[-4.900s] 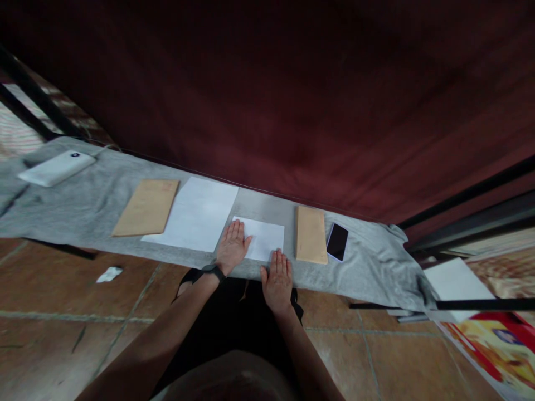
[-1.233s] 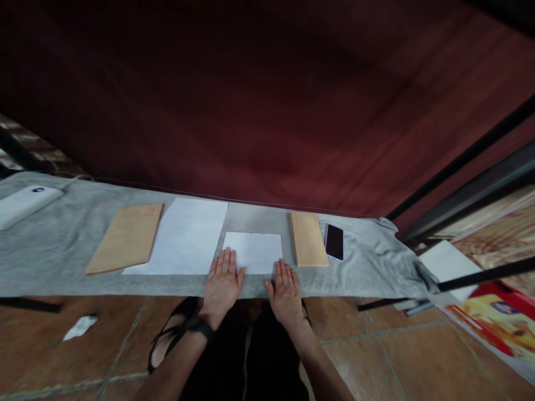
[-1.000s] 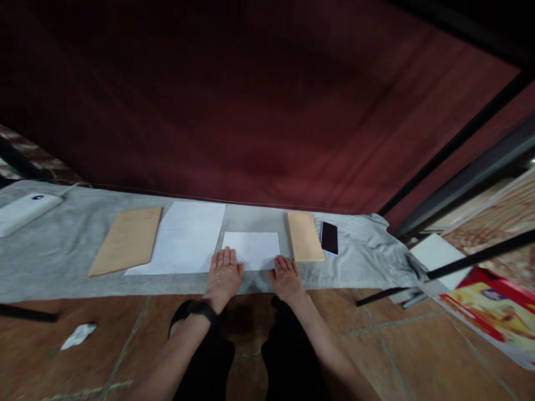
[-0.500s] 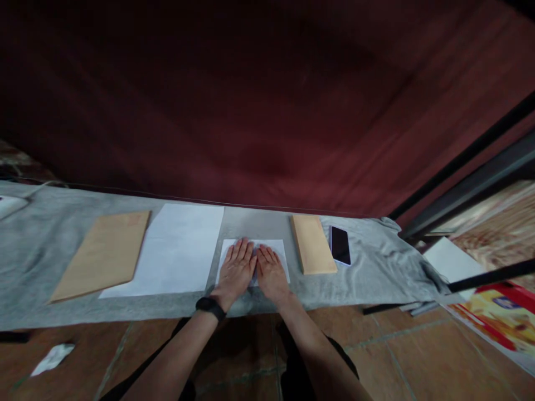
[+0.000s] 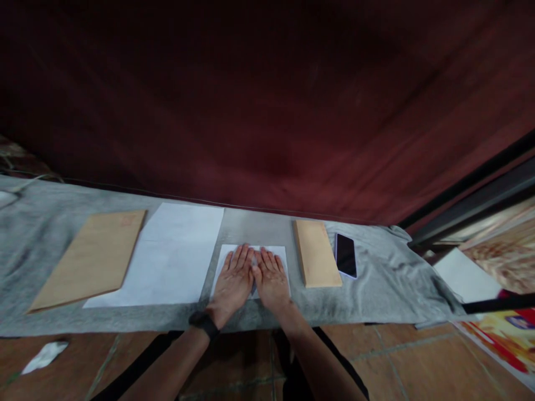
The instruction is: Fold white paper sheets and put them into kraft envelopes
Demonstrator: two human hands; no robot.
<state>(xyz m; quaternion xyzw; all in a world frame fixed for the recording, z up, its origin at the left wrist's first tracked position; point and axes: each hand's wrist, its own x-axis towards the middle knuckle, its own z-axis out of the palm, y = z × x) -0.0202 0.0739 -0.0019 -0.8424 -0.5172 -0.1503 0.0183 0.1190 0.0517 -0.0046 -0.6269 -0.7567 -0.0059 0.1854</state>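
One small sheet (image 5: 219, 260) lies on the grey-clothed table (image 5: 376, 292), partly covered by the left hand (image 5: 234, 283) (a dark band (image 5: 204, 324) rounds its wrist) and the right hand (image 5: 271, 279), both palm down side by side, fingers straight and slightly spread, thumbs close together. Leftward lies a large sheet (image 5: 175, 253), overlapped by an envelope (image 5: 90, 259); rightward, a tan block (image 5: 318, 255), then a phone (image 5: 346, 256).

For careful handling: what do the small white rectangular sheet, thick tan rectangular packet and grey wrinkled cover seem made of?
Small white sheet: likely matte paper, thin with crisp edges.
Thick tan packet: probably matte kraft paper or cardboard, from its colour.
Grey cover: matte, soft fabric, given its wrinkles.
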